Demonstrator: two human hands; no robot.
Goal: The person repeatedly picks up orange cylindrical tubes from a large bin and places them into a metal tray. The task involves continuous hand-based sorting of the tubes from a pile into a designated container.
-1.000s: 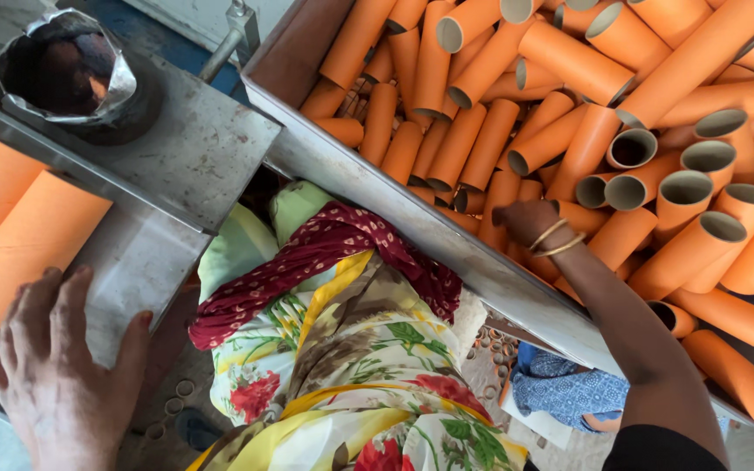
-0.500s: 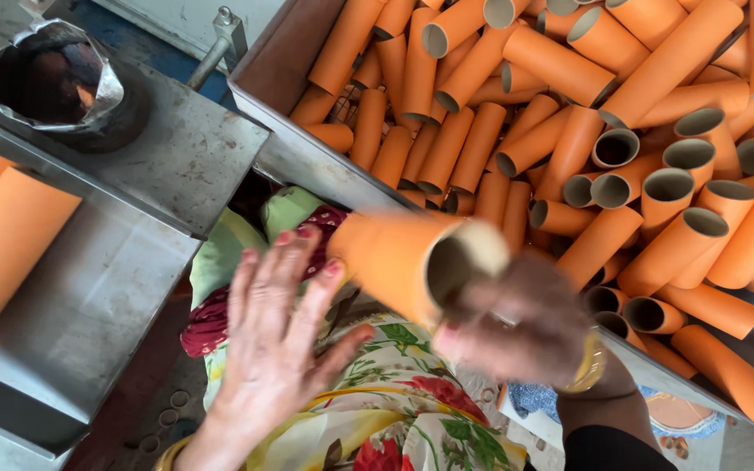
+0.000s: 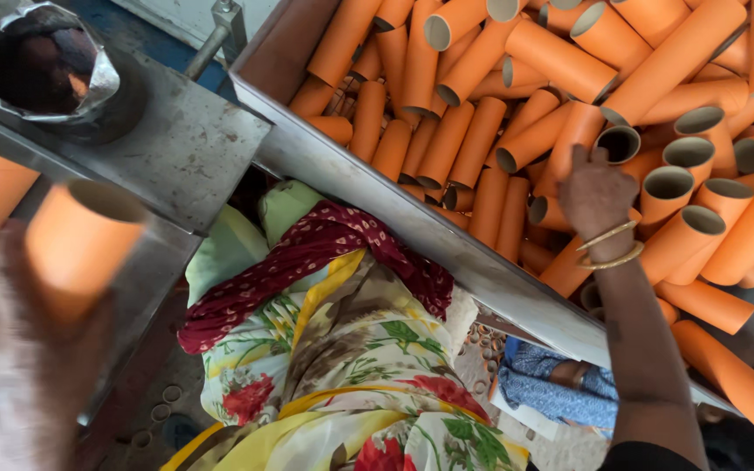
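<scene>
The left hand, blurred at the lower left, has its fingers wrapped around an orange cardboard tube, held with its open end up over the grey metal desk. The right hand reaches into the big metal bin, fingers bent down onto the tubes; whether they grip one I cannot tell. The bin is filled with a loose heap of orange tubes, some lying flat, some showing hollow ends. At the desk's far corner stands a foil-lined pot with dark contents. A floral cloth lies between desk and bin.
</scene>
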